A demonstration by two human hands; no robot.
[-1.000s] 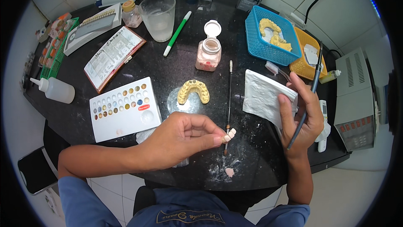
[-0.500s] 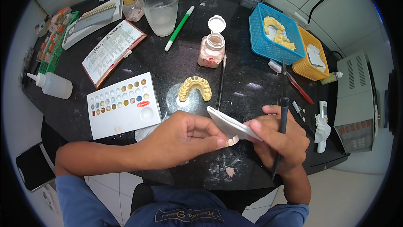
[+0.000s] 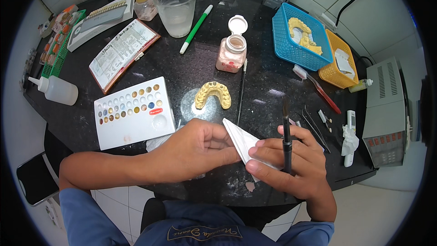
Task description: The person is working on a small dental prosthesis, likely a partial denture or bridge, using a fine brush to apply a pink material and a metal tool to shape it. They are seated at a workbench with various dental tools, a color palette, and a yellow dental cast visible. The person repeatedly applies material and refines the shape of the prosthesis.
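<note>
Both hands [image 3: 195, 148] [image 3: 291, 164] pinch folded white tissue [image 3: 241, 141] — right also holds brush [image 3: 287, 139].

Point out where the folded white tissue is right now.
In the head view, the folded white tissue sits low and centre-right, pinched between the left hand and right hand, just below the yellow dental cast.

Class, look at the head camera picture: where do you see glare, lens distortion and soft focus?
Head view: pale glare patches lie on the black table; fisheye bends the table edge and the grey machine near the rim, with black corners; both hands, left hand and right hand, look sharp, with no motion blur.
</note>
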